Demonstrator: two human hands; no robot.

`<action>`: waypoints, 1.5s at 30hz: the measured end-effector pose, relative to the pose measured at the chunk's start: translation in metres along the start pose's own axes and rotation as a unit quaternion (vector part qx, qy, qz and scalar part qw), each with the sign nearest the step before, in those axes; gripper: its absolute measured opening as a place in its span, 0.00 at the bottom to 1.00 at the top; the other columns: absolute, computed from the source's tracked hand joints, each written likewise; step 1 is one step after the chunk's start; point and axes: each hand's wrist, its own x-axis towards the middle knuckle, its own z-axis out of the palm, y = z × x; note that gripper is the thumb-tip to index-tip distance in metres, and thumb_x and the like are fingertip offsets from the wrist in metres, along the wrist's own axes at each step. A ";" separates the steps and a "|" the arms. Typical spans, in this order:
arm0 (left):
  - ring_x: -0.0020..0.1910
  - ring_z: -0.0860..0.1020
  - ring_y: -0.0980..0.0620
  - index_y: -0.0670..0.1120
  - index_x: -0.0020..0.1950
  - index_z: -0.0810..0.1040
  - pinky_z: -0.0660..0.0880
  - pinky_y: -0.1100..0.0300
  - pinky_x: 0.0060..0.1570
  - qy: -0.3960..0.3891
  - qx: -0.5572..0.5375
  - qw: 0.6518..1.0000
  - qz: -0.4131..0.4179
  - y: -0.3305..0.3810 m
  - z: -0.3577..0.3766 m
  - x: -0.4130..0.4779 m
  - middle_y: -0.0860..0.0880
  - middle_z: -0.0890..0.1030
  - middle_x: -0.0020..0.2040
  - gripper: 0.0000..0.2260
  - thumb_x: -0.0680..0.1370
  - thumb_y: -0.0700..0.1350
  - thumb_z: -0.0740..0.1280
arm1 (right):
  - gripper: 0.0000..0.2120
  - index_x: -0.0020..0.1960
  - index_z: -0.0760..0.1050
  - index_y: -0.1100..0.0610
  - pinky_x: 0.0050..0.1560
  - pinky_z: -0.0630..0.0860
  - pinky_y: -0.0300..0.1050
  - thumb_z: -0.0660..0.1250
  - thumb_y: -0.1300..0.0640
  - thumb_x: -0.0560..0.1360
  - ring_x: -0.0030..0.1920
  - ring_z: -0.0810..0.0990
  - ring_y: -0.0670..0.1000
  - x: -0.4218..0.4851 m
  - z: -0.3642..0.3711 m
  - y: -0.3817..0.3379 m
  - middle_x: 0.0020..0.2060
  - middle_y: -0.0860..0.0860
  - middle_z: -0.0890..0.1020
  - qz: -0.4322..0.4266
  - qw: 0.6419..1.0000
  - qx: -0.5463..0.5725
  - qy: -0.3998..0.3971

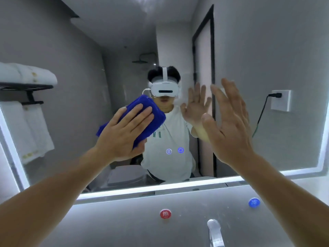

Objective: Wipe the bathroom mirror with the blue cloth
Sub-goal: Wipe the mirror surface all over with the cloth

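Now the left hand [124, 130] presses the blue cloth [148, 114] flat on the mirror [267, 50] with straight fingers, so it could slip out and drop, and the right hand [229, 125], fingers spread wide, may be touching the mirror and leave marks.

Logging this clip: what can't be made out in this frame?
All in the head view:
1. Mirror top: cut off by the picture's upper edge.
2. Mirror patch under the cloth: hidden by the cloth and the left hand pressing it.
3. Streaks on the mirror: too blurred to tell.
4. Faucet: lower part cut off by the bottom edge.
5. Two lit icons: too small to read.
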 end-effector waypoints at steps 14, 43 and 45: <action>0.79 0.51 0.44 0.41 0.80 0.51 0.50 0.43 0.77 0.021 -0.018 0.991 -0.134 0.024 0.013 -0.023 0.43 0.51 0.81 0.32 0.80 0.52 0.57 | 0.28 0.77 0.61 0.57 0.75 0.54 0.63 0.58 0.56 0.78 0.78 0.53 0.54 -0.029 0.052 -0.019 0.78 0.54 0.57 0.022 0.998 0.031 -0.044; 0.79 0.50 0.47 0.41 0.80 0.51 0.40 0.48 0.77 -0.147 -0.036 0.951 0.271 0.203 0.036 0.012 0.45 0.54 0.80 0.38 0.73 0.53 0.59 | 0.29 0.77 0.61 0.55 0.75 0.47 0.44 0.57 0.53 0.76 0.79 0.49 0.49 -0.075 -0.007 0.072 0.79 0.51 0.54 0.109 0.992 -0.027 -0.056; 0.79 0.50 0.46 0.41 0.79 0.50 0.39 0.47 0.77 -0.140 -0.035 0.949 0.280 0.221 0.038 0.035 0.45 0.55 0.80 0.38 0.74 0.55 0.59 | 0.29 0.77 0.61 0.55 0.76 0.49 0.49 0.56 0.51 0.76 0.79 0.49 0.49 -0.074 -0.009 0.077 0.79 0.50 0.54 0.108 0.992 -0.027 -0.051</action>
